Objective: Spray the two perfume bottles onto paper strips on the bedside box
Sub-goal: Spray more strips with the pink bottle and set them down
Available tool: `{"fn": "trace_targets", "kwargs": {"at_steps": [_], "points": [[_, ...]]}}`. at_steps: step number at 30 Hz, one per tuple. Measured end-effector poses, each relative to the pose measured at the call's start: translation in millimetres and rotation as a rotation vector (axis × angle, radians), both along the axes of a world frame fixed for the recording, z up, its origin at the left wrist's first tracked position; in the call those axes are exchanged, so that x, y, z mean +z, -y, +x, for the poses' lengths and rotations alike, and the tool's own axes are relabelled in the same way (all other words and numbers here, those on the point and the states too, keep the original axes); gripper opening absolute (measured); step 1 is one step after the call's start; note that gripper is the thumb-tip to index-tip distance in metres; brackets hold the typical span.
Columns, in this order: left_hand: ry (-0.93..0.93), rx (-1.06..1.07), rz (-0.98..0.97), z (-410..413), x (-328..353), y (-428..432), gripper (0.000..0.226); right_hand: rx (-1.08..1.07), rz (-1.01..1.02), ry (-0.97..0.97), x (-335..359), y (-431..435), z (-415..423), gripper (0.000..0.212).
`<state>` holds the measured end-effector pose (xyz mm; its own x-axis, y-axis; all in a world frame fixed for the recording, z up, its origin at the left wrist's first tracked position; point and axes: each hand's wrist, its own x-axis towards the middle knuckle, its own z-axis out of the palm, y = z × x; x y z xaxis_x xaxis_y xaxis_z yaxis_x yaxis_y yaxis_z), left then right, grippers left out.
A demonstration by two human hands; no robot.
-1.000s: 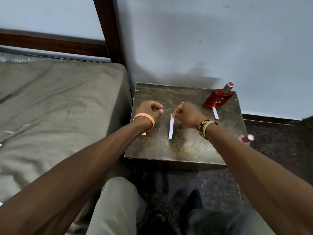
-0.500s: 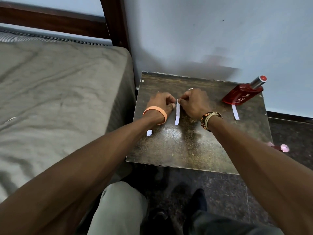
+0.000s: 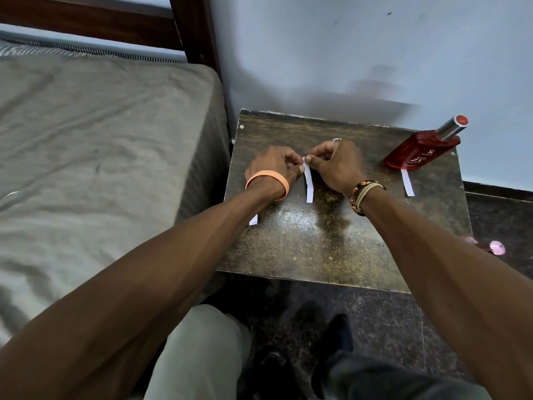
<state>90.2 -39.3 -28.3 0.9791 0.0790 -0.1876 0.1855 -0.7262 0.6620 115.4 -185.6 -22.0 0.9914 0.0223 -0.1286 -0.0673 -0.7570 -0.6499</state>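
Observation:
A dark, worn bedside box [image 3: 317, 249] stands against the wall. On its middle lies a white paper strip [image 3: 308, 186]; my left hand [image 3: 274, 166] and my right hand [image 3: 334, 166] both pinch its far end. A red perfume bottle [image 3: 421, 151] with a silver neck and red cap stands at the box's far right corner, with a second paper strip [image 3: 408, 183] in front of it. The tip of a third strip [image 3: 253, 220] shows beside my left forearm. A pink perfume bottle [image 3: 490, 247] peeks out past my right forearm, mostly hidden.
A bed with a grey sheet [image 3: 101, 154] and a dark wooden bedpost [image 3: 196, 30] borders the box on the left. A pale wall [image 3: 346, 47] rises behind it. Dark speckled floor [image 3: 375, 313], my knees and shoes lie below the box's front edge.
Both hands moved from apart to meet at the middle strip's far end and pinch it. The camera has shifted closer and slightly right.

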Motion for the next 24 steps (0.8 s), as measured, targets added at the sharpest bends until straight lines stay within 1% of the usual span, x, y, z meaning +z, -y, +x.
{"fn": "trace_targets", "kwargs": {"at_steps": [8, 13, 24], "points": [[-0.012, 0.035, -0.006, -2.2, 2.5, 1.9, 0.011, -0.032, 0.053, 0.023, -5.0, 1.8, -4.8, 0.011], [-0.024, 0.036, 0.012, -1.6, 4.5, 4.6, 0.016, -0.059, 0.047, 0.033, -4.8, 0.9, -4.2, 0.011], [-0.017, 0.009, 0.043, -2.0, 4.6, 4.7, 0.02, -0.12, 0.009, 0.062, -9.0, -5.0, -8.0, 0.008]]}}
